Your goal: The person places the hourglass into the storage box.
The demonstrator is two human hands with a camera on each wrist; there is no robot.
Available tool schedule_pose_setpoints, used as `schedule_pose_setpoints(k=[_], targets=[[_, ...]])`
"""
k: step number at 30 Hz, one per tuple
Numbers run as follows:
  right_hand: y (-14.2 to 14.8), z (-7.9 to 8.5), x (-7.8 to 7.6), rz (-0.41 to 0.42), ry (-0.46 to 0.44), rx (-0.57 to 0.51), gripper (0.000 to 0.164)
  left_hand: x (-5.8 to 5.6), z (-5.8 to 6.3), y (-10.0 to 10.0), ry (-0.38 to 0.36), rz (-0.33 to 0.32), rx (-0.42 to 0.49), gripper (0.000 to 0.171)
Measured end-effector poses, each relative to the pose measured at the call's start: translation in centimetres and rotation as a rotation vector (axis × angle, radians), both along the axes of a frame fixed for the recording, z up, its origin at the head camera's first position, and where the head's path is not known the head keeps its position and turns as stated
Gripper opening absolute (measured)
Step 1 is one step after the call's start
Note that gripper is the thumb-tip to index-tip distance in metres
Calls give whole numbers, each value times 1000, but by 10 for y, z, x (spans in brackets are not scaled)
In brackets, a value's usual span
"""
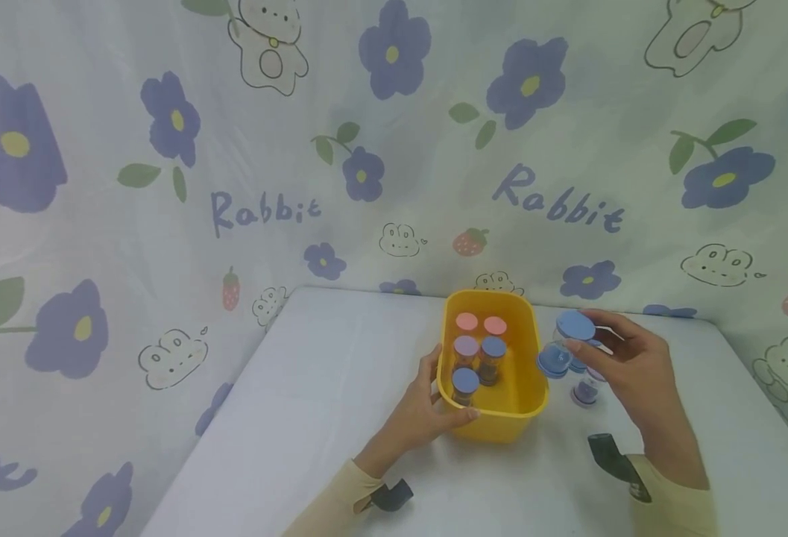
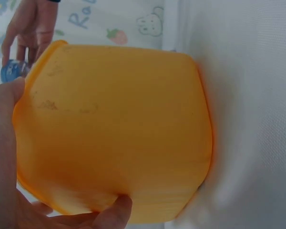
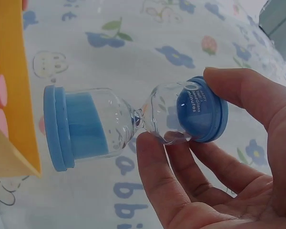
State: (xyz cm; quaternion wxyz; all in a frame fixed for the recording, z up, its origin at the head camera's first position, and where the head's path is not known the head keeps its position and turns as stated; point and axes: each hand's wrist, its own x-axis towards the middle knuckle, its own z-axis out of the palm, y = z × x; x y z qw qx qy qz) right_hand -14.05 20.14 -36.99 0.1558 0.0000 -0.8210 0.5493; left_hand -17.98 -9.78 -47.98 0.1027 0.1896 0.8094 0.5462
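Note:
My right hand (image 1: 635,362) holds a blue-capped sand timer (image 3: 124,121) beside the right rim of a yellow plastic bin (image 1: 511,426). In the right wrist view, thumb and fingers pinch the timer near its neck and one cap; blue sand and white lettering show through the glass. The timer is tilted in the head view. My left hand (image 1: 415,406) grips the bin at its near left corner, thumb over the front rim and fingers along the left side. Inside the bin stand several sand timers with pink (image 1: 467,321), purple (image 1: 466,346) and blue (image 1: 493,347) caps.
A purple-capped sand timer (image 1: 585,391) stands on the white table (image 1: 326,380) right of the bin. Another blue-capped timer (image 1: 578,365) is partly hidden behind the held one. A patterned curtain (image 1: 394,149) with flowers and rabbits hangs behind the table.

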Motion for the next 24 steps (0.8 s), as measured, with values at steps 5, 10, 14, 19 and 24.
schedule_pose_setpoints(k=[5,10,14,19,24], targets=[[-12,-1,-2,12,-23,-14,57,0,0,0,-4,4,-1,113],[-23,-5,-8,76,-1,-39,53,-1,-2,0,-5,8,-8,114],[-32,-11,-13,120,21,-33,48,-1,-2,0,-8,10,-9,114],[-39,-15,-17,144,-14,10,46,-1,-2,0,-11,8,-2,114],[-46,-16,-21,155,-92,50,48,-1,-1,-1,-10,8,1,113]])
